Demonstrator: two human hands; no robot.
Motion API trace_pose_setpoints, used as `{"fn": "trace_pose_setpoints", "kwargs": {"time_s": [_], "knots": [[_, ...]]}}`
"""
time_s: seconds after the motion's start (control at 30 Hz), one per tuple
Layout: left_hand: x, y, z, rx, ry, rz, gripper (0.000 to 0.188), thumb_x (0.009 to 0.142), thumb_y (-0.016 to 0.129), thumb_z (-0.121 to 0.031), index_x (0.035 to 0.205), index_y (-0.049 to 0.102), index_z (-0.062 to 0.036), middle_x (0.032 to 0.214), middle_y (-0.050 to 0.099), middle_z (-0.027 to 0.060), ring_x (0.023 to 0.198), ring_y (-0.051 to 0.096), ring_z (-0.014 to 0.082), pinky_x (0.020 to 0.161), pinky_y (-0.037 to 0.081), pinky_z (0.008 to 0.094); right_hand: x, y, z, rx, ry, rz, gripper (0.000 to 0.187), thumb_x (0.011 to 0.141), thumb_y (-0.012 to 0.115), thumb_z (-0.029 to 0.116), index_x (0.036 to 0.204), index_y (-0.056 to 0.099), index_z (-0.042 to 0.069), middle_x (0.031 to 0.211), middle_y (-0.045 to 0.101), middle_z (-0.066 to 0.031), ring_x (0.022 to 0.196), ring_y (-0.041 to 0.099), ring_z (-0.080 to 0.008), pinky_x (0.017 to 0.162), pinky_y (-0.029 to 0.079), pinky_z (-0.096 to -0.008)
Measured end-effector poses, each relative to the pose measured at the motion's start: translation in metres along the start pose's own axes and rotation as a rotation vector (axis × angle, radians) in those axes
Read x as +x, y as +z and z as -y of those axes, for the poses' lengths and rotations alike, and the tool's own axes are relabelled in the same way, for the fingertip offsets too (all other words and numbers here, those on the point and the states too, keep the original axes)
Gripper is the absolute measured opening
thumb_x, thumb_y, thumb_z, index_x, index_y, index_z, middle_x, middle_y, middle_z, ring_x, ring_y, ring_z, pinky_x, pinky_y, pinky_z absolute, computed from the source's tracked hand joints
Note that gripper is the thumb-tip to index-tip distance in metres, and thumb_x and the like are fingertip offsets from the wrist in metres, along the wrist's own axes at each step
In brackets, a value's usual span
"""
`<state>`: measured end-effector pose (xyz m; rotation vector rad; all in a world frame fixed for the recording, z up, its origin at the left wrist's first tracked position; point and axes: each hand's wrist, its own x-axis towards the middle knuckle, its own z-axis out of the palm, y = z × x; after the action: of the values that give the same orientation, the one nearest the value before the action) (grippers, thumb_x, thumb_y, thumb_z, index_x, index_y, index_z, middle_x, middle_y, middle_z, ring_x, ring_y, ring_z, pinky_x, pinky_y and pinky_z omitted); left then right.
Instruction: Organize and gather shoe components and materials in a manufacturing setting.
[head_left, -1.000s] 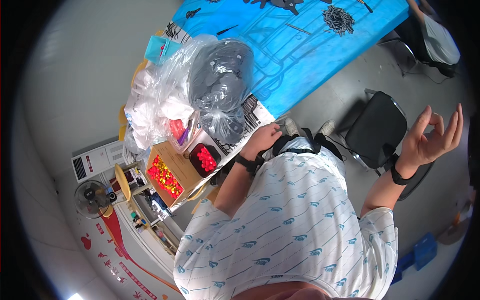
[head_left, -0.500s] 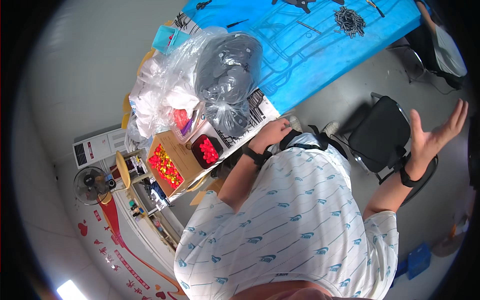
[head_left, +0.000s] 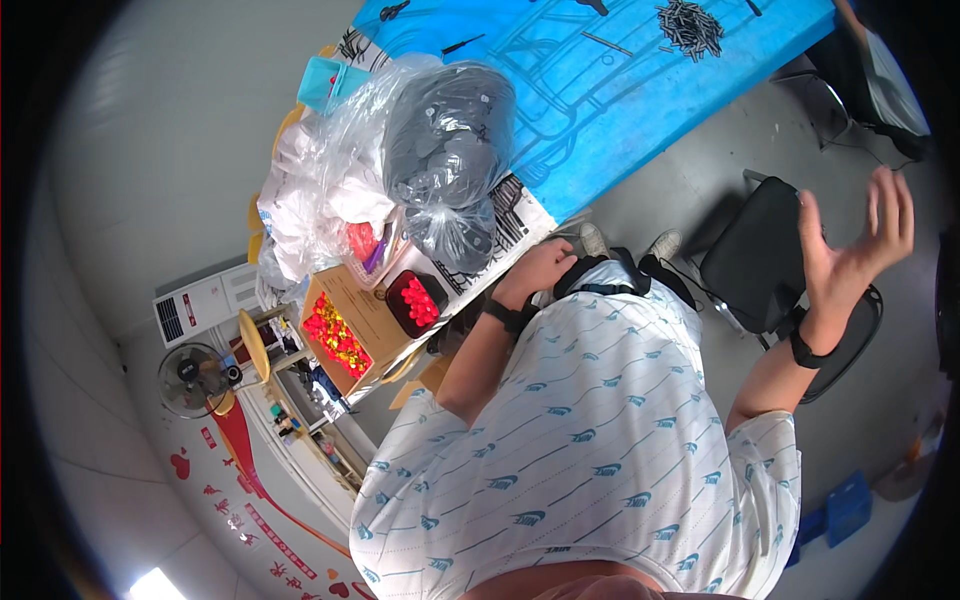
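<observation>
My right hand (head_left: 856,240) is raised in the air at the right, over the floor beside a black chair (head_left: 752,255). Its fingers point up with the thumb held apart, and nothing is in it. My left hand (head_left: 543,270) rests by the white table corner, in front of my waist. Its fingers lie loosely extended, and no object shows in them. Nearest to it on the table are a clear bag of dark grey parts (head_left: 450,140), a black tray of red pieces (head_left: 416,304) and a cardboard box (head_left: 365,315) of red and gold pieces.
A blue-covered table (head_left: 600,130) reaches to the upper right, bearing a pile of small metal rods (head_left: 690,30) and a thin dark tool (head_left: 462,44). White plastic bags (head_left: 325,190) crowd the left part. A fan (head_left: 193,380) stands farther left. Another person's arm (head_left: 852,22) shows at the upper right.
My right hand has shifted a little up and left, its fingers bending slightly. My left hand stays by the table corner. The whole view has tilted a little.
</observation>
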<state>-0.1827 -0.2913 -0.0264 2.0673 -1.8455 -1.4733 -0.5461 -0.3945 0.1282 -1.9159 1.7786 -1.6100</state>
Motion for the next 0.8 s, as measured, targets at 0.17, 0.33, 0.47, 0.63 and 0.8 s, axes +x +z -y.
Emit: {"fn": "trace_pose_setpoints", "kwargs": {"time_s": [0.17, 0.33, 0.47, 0.63, 0.8], "knots": [[0.003, -0.002, -0.004, 0.041, -0.019, 0.036, 0.034, 0.082, 0.055, -0.029, 0.104, 0.056, -0.0034, 0.088, 0.063, 0.0156, 0.08, 0.061, 0.0277, 0.071, 0.047, 0.0338, 0.012, -0.006, 0.014, -0.247, 0.026, 0.209, 0.089, 0.062, 0.077, 0.033, 0.134, 0.03, 0.013, 0.139, 0.014, -0.0202, 0.125, 0.024, -0.037, 0.098, 0.031, -0.0439], [0.01, 0.002, -0.011, 0.047, 0.031, 0.047, 0.032, 0.082, 0.054, -0.03, 0.102, 0.057, -0.0036, 0.092, 0.062, 0.0157, 0.085, 0.06, 0.0295, 0.074, 0.046, 0.0344, 0.008, -0.02, 0.014, -0.279, -0.123, 0.101, 0.058, 0.068, 0.07, 0.013, 0.121, 0.046, 0.01, 0.128, 0.031, -0.0154, 0.121, 0.028, -0.0319, 0.099, 0.028, -0.0414], [0.008, -0.003, 0.004, 0.084, 0.062, 0.022, 0.032, 0.083, 0.054, -0.029, 0.103, 0.056, -0.0032, 0.098, 0.06, 0.0166, 0.092, 0.057, 0.03, 0.078, 0.045, 0.0349, -0.005, 0.011, -0.003, 0.075, -0.069, -0.029, 0.03, 0.066, 0.052, -0.007, 0.094, 0.054, 0.004, 0.122, 0.038, -0.0173, 0.117, 0.039, -0.0337, 0.092, 0.036, -0.0419], [0.013, -0.001, 0.013, 0.004, 0.089, 0.049, 0.036, 0.084, 0.054, -0.027, 0.108, 0.052, 0.0001, 0.097, 0.061, 0.0156, 0.086, 0.059, 0.0256, 0.076, 0.046, 0.0315, -0.011, 0.002, -0.012, 0.251, 0.037, 0.466, 0.011, 0.051, 0.044, -0.007, 0.045, 0.043, 0.001, 0.097, 0.063, -0.0154, 0.115, 0.046, -0.0315, 0.095, 0.036, -0.0353], [0.011, -0.05, 0.0, -1.738, 0.148, 0.146, 0.051, 0.087, 0.049, -0.029, 0.129, 0.032, -0.0056, 0.132, 0.036, 0.0186, 0.105, 0.049, 0.0314, 0.083, 0.045, 0.0377, -0.025, 0.026, -0.056, 2.194, 0.767, 0.196, 0.079, 0.082, 0.054, 0.036, 0.137, 0.009, 0.003, 0.142, 0.01, -0.021, 0.127, 0.025, -0.0365, 0.092, 0.04, -0.0475]]}}
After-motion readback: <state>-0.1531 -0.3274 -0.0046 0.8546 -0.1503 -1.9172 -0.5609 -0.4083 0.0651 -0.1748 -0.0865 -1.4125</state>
